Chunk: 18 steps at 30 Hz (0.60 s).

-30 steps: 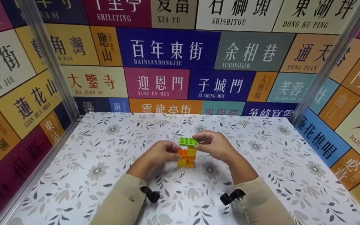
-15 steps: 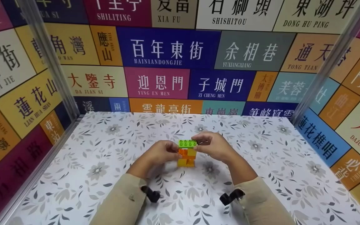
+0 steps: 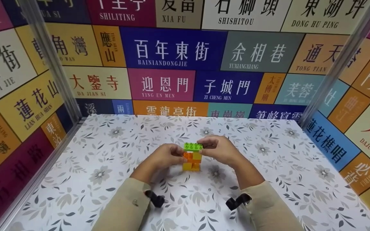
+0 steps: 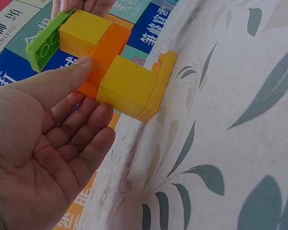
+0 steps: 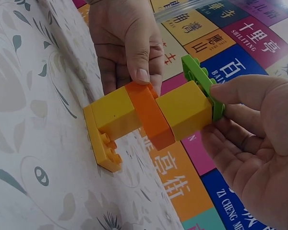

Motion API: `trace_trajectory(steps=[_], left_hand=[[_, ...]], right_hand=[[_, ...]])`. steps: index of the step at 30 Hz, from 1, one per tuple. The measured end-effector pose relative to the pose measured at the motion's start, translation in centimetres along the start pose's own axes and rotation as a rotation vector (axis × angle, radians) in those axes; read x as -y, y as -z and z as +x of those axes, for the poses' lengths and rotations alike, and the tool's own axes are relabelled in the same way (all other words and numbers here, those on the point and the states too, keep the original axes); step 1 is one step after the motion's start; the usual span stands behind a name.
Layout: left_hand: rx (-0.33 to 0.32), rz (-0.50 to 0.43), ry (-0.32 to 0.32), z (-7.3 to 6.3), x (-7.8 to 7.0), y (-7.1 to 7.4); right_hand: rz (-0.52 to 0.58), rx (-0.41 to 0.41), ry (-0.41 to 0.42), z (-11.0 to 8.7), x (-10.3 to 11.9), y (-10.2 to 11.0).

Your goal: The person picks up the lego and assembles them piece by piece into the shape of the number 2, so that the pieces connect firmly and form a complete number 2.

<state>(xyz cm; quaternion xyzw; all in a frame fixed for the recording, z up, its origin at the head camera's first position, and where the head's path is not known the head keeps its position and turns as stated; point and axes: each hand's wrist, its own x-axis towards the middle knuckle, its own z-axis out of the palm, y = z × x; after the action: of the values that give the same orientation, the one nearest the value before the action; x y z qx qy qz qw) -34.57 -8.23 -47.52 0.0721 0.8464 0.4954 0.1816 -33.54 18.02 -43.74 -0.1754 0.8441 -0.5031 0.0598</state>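
Observation:
A small stack of toy building bricks stands on the table. At its foot is a flat amber brick [image 5: 96,146], bearing a yellow block [image 4: 127,81]. An orange brick [image 5: 150,115] lies across that, with a second yellow block [image 5: 183,109] above it to the right. On top, a thin green brick [image 3: 192,147] overhangs to the left; whether it is fully seated I cannot tell. My left hand [image 3: 165,157] pinches the orange brick, thumb on its near side. My right hand [image 3: 221,149] holds the green brick's right end between thumb and fingers.
The white table [image 3: 108,199] has a grey leaf and flower print. Panels with large characters [image 3: 172,49] rise behind and at both sides, with clear strips at the corners. Black straps [image 3: 155,199] show at both sleeve cuffs.
The green brick has come down a little and slightly left onto the upper yellow block, with my right hand on it. My left hand has stayed on the orange brick.

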Motion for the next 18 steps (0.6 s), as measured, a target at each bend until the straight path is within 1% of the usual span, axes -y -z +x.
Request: trace_trajectory(steps=[6, 13, 18], left_hand=[[0.000, 0.008, -0.004, 0.00, 0.02, -0.03], [-0.002, 0.021, -0.019, 0.07, 0.17, 0.01], [-0.009, 0.030, -0.078, 0.16, 0.47, -0.10]], right_hand=[[-0.030, -0.023, -0.005, -0.08, 0.19, -0.18], [-0.036, -0.006, 0.010, 0.06, -0.07, -0.26], [-0.051, -0.004, 0.012, 0.02, -0.23, -0.26]])
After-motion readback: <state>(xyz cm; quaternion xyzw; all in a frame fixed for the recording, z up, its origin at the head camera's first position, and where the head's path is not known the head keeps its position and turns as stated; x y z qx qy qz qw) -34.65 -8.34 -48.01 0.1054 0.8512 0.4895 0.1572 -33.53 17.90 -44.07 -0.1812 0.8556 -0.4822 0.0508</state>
